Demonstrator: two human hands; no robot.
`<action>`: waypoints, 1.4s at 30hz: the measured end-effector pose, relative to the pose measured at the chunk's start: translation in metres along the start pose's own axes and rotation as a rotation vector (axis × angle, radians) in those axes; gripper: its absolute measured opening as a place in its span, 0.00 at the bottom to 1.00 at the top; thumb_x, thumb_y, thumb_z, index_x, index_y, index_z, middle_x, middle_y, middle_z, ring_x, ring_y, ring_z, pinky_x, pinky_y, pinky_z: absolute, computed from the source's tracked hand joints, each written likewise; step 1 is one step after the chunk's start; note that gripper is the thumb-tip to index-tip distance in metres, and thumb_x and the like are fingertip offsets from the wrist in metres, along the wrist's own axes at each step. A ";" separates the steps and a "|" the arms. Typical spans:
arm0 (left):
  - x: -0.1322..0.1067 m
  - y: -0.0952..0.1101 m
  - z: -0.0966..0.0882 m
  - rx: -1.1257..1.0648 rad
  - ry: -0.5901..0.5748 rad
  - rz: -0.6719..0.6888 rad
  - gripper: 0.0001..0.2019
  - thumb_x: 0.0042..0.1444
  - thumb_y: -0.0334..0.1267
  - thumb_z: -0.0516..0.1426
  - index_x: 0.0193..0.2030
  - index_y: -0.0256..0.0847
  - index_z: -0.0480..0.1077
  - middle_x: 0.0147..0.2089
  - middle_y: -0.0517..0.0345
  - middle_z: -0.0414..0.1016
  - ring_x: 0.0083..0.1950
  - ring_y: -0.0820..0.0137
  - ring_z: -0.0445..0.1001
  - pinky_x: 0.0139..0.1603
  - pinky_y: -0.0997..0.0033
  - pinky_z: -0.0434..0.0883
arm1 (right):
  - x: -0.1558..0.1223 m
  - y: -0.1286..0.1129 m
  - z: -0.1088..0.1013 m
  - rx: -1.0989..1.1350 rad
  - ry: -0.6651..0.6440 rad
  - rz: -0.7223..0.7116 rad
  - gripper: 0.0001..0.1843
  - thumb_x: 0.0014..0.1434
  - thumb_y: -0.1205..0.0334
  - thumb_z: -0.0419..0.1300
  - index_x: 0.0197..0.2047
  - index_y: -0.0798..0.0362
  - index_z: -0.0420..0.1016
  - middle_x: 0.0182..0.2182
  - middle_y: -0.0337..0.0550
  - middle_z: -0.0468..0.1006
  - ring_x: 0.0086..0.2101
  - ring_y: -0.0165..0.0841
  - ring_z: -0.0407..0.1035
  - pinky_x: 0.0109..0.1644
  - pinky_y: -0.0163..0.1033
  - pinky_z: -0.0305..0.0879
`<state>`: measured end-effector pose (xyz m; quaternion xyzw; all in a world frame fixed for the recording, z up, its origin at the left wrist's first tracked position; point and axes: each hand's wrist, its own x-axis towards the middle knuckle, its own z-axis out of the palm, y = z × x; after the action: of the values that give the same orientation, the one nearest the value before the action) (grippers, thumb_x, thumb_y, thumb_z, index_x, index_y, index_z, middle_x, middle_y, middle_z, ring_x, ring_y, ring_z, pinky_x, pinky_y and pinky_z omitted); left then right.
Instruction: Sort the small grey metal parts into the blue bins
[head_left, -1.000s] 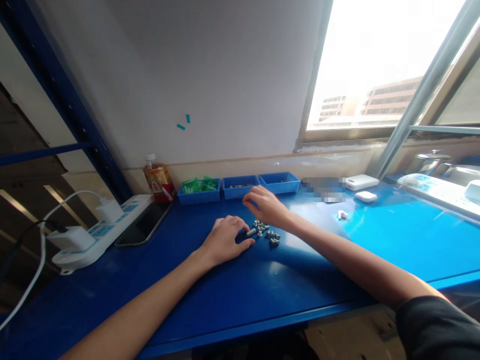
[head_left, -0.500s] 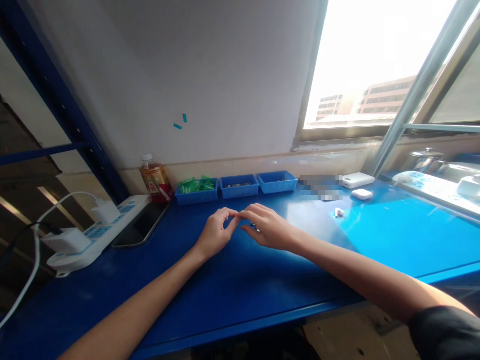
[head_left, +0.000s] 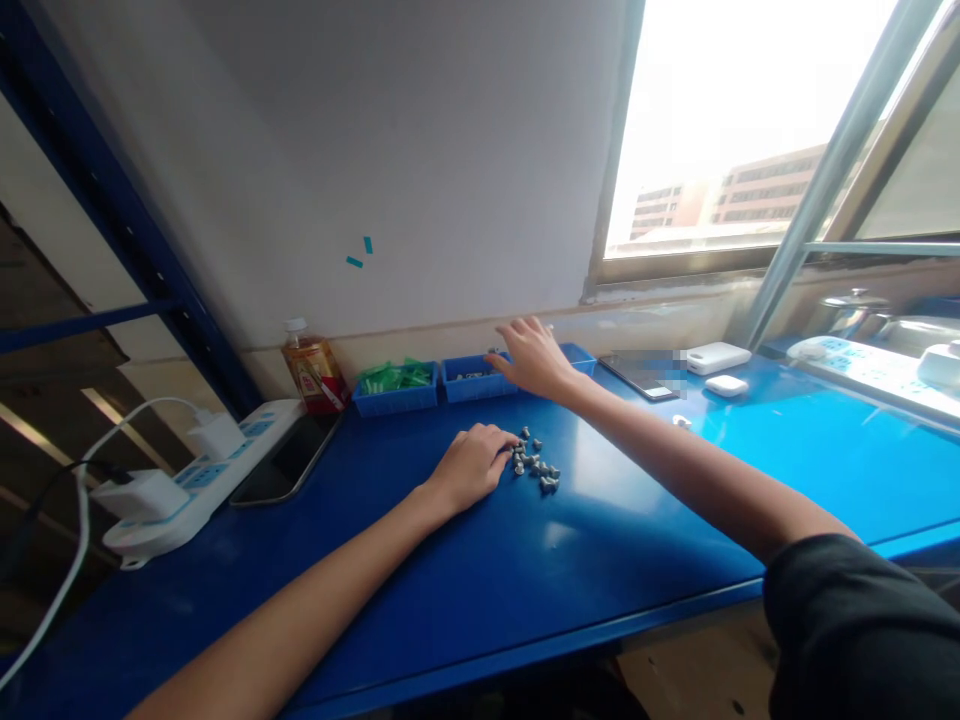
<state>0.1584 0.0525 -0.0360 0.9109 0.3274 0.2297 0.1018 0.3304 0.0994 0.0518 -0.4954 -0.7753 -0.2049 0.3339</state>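
Note:
A small pile of grey metal screws or bolts [head_left: 536,464] lies on the blue table. My left hand [head_left: 471,467] rests beside it, fingertips reaching the pile's left edge; thumb and index finger are a little apart. Farther back, my right hand [head_left: 532,357] is raised above the middle blue bin [head_left: 480,385], which holds small metal parts. Its thumb and fingers are spread, and a tiny grey piece shows near their tips; whether it touches them is unclear. Behind this hand, the right blue bin [head_left: 581,358] is largely hidden.
Green pieces fill the left blue bin [head_left: 396,400], near a drink bottle [head_left: 315,368]. A power strip [head_left: 191,475] and dark phone [head_left: 285,460] lie left. Another phone [head_left: 637,378], a white power bank [head_left: 718,358], a white case [head_left: 726,386] and earbud [head_left: 681,421] lie right.
My hands, earlier together at the fingertips, have parted. My right hand has moved up and back over the bins, uncovering the metal pile. My left hand has shifted slightly right.

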 end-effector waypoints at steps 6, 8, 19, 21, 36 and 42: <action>0.004 -0.009 -0.003 -0.412 0.190 -0.244 0.09 0.56 0.40 0.56 0.38 0.38 0.73 0.37 0.53 0.77 0.39 0.65 0.73 0.44 0.65 0.69 | -0.076 -0.014 0.019 0.227 -0.143 -0.143 0.12 0.62 0.64 0.55 0.48 0.56 0.71 0.38 0.48 0.76 0.40 0.37 0.67 0.46 0.42 0.62; 0.002 -0.010 -0.007 -0.621 0.232 -0.318 0.14 0.55 0.47 0.57 0.38 0.36 0.74 0.36 0.53 0.77 0.37 0.66 0.73 0.41 0.67 0.69 | -0.090 -0.020 0.015 0.252 -0.112 -0.239 0.11 0.61 0.64 0.55 0.47 0.56 0.70 0.36 0.47 0.75 0.37 0.36 0.66 0.45 0.42 0.63; -0.002 -0.013 -0.008 -0.895 0.243 -0.317 0.21 0.54 0.53 0.58 0.42 0.35 0.74 0.32 0.54 0.75 0.33 0.70 0.71 0.38 0.70 0.67 | -0.083 -0.031 0.004 0.257 0.141 -0.298 0.07 0.63 0.62 0.53 0.38 0.54 0.72 0.30 0.46 0.75 0.33 0.34 0.67 0.39 0.39 0.65; -0.004 -0.007 -0.007 -0.765 0.225 -0.277 0.19 0.57 0.50 0.56 0.46 0.36 0.73 0.34 0.54 0.75 0.35 0.69 0.72 0.40 0.69 0.68 | -0.072 -0.024 -0.009 0.249 0.222 -0.290 0.07 0.63 0.62 0.53 0.40 0.53 0.72 0.33 0.46 0.76 0.34 0.34 0.67 0.41 0.40 0.64; -0.004 0.003 -0.007 -0.739 0.307 -0.271 0.10 0.54 0.42 0.59 0.36 0.40 0.64 0.32 0.60 0.73 0.34 0.72 0.72 0.38 0.72 0.67 | -0.097 -0.009 -0.002 0.253 -0.197 -0.217 0.13 0.59 0.58 0.60 0.46 0.54 0.71 0.36 0.44 0.77 0.39 0.35 0.69 0.45 0.39 0.62; -0.003 0.000 -0.007 -1.099 0.357 -0.336 0.17 0.49 0.43 0.64 0.37 0.40 0.61 0.29 0.64 0.73 0.31 0.76 0.70 0.37 0.75 0.66 | -0.096 -0.027 0.002 0.132 0.028 -0.337 0.09 0.64 0.61 0.53 0.36 0.54 0.72 0.28 0.43 0.74 0.31 0.32 0.65 0.37 0.38 0.58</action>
<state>0.1530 0.0514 -0.0307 0.6081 0.3121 0.4953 0.5361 0.3327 0.0288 -0.0180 -0.3324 -0.8545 -0.2133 0.3373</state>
